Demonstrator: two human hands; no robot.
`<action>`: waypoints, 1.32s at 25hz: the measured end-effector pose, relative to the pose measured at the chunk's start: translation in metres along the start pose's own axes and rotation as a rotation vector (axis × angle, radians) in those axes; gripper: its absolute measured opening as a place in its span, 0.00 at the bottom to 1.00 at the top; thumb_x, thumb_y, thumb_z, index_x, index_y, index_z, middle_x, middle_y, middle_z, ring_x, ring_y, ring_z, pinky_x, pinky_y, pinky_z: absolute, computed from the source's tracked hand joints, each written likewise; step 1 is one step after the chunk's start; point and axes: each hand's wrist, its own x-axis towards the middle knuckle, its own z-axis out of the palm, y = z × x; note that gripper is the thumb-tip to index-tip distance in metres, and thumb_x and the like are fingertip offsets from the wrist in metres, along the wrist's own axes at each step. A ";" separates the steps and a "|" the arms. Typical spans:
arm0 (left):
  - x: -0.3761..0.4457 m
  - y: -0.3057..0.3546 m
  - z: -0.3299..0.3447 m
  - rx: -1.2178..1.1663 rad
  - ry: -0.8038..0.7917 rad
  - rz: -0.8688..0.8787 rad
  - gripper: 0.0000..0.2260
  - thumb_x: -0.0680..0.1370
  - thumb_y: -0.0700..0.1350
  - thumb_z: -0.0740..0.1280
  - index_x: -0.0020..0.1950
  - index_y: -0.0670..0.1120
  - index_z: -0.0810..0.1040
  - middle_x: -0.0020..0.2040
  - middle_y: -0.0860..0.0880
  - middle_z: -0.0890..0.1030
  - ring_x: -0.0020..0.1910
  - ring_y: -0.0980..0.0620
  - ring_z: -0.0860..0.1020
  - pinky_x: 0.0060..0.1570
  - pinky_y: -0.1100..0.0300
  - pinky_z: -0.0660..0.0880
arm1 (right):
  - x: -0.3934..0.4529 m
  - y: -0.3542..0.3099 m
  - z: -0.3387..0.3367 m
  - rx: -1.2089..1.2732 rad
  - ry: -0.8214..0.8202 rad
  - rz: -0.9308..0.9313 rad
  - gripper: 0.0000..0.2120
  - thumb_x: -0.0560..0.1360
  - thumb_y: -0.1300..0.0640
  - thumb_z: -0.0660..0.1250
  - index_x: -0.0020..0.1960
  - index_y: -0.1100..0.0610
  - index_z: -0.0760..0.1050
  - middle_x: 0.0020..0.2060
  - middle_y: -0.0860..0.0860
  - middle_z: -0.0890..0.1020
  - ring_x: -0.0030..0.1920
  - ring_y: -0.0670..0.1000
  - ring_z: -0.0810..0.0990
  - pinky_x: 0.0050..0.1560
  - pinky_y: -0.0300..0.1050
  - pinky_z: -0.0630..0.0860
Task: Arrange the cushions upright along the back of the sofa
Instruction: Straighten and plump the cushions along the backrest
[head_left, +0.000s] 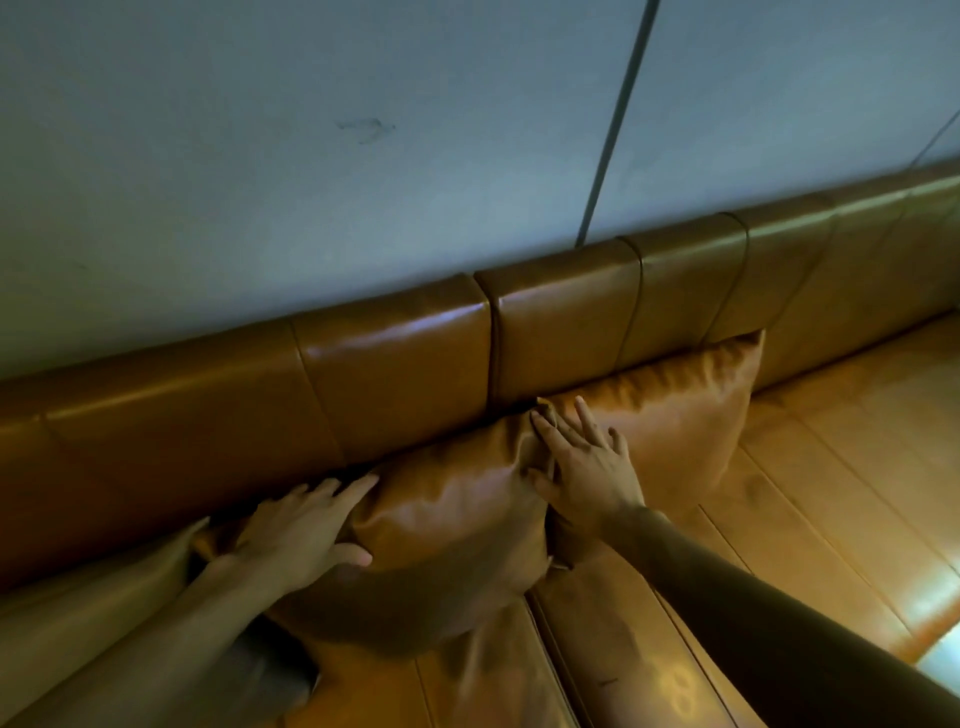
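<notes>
A long brown leather sofa (395, 364) stands against a pale grey-blue wall (311, 130), and its padded back runs from the near left to the far right of the view. Two cushions of the same shiny orange-brown colour stand on the seat and lean on this back. The left cushion (447, 525) is in the middle of the view, upright, with its top edge touching the lower part of the sofa back. The right cushion (675, 410) stands just beside it, further to the right, also upright against the back, and its top right corner points up. The two cushions touch each other where their edges meet. The left hand (301, 530) lies on the left side of the left cushion, fingers stretched out and slightly spread, the thumb pressed on the front of the cushion; it rests flat and does not grasp. The right hand (582, 462) is open too, with the fingers spread, and it lies over the place where the two cushions meet, the palm against the right cushion. A dark thin line (618, 119) runs down the wall behind the sofa. The seat (831, 499) to the right shines under the light.
</notes>
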 end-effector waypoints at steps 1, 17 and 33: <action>0.001 -0.001 0.000 -0.004 -0.013 0.011 0.39 0.74 0.67 0.60 0.77 0.61 0.43 0.77 0.50 0.61 0.72 0.44 0.65 0.64 0.46 0.70 | 0.000 0.000 0.000 0.016 -0.006 -0.005 0.34 0.78 0.37 0.54 0.79 0.45 0.45 0.80 0.45 0.48 0.77 0.53 0.34 0.74 0.64 0.45; 0.003 0.000 0.000 -0.166 -0.075 -0.069 0.43 0.73 0.67 0.64 0.77 0.61 0.39 0.80 0.51 0.47 0.78 0.44 0.48 0.72 0.38 0.53 | 0.004 0.002 -0.011 0.192 -0.124 0.023 0.37 0.79 0.41 0.59 0.79 0.42 0.40 0.80 0.46 0.45 0.79 0.54 0.41 0.73 0.63 0.54; -0.043 -0.010 0.012 0.050 0.146 -0.206 0.40 0.75 0.65 0.62 0.79 0.53 0.44 0.79 0.47 0.57 0.77 0.46 0.57 0.76 0.48 0.51 | 0.001 -0.038 -0.014 -0.112 -0.193 -0.034 0.38 0.76 0.33 0.57 0.79 0.43 0.45 0.80 0.48 0.41 0.76 0.61 0.29 0.71 0.74 0.44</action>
